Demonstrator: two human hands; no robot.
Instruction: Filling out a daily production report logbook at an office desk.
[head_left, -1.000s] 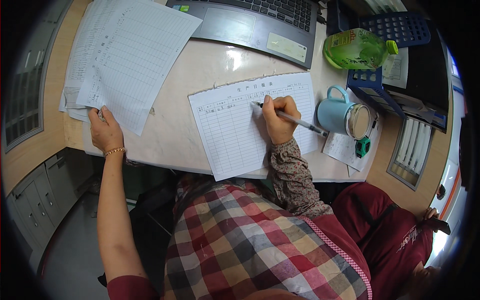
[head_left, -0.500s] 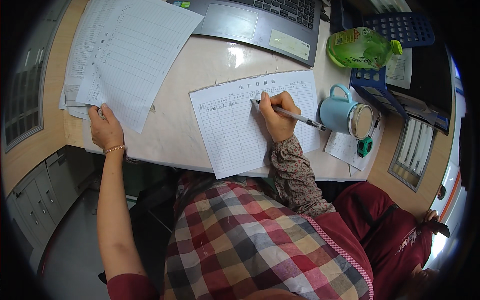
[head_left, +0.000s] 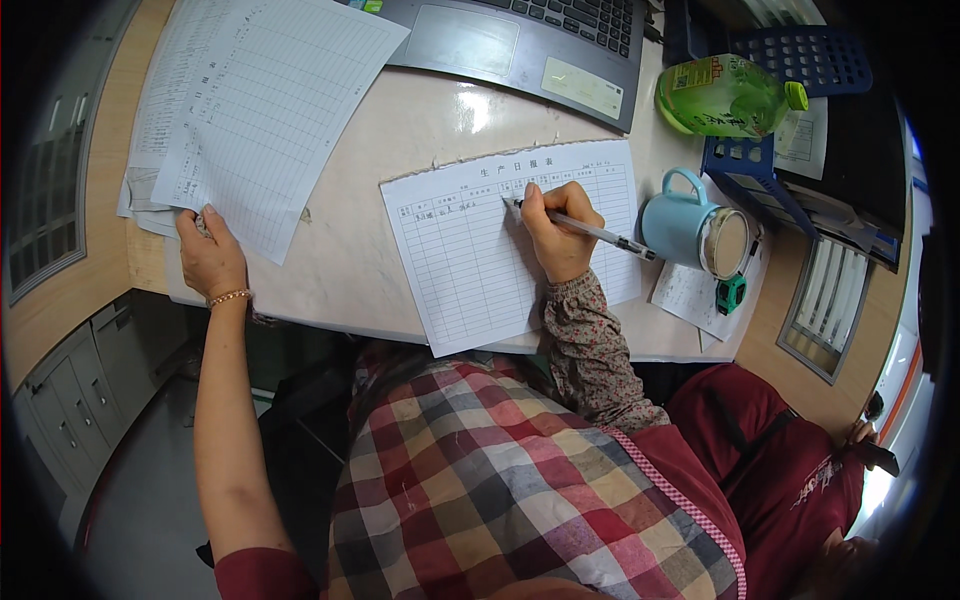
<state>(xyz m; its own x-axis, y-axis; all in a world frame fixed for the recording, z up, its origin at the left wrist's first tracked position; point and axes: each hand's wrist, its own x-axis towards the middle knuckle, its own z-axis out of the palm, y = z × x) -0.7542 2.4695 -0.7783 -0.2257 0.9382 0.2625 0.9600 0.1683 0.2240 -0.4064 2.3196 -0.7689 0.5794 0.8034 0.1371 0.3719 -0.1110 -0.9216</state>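
Note:
My right hand (head_left: 565, 232) is closed round a pen (head_left: 607, 236), its tip on the upper part of a printed form (head_left: 470, 270). That form is a ruled table with some handwriting in its first row. Over at the left, my left hand (head_left: 213, 258) pinches the near corner of another ruled sheet (head_left: 275, 130), thumb on top and the other fingers partly hidden. Beneath this sheet lies a stack of papers (head_left: 160, 120).
A laptop (head_left: 465, 45) stands at the back. To the right are a light blue mug (head_left: 672, 225) with a covered top, a green bottle (head_left: 725, 97) lying on its side, blue baskets (head_left: 738, 158) and a green tape measure (head_left: 731, 293). Another person (head_left: 770, 440) sits at the lower right.

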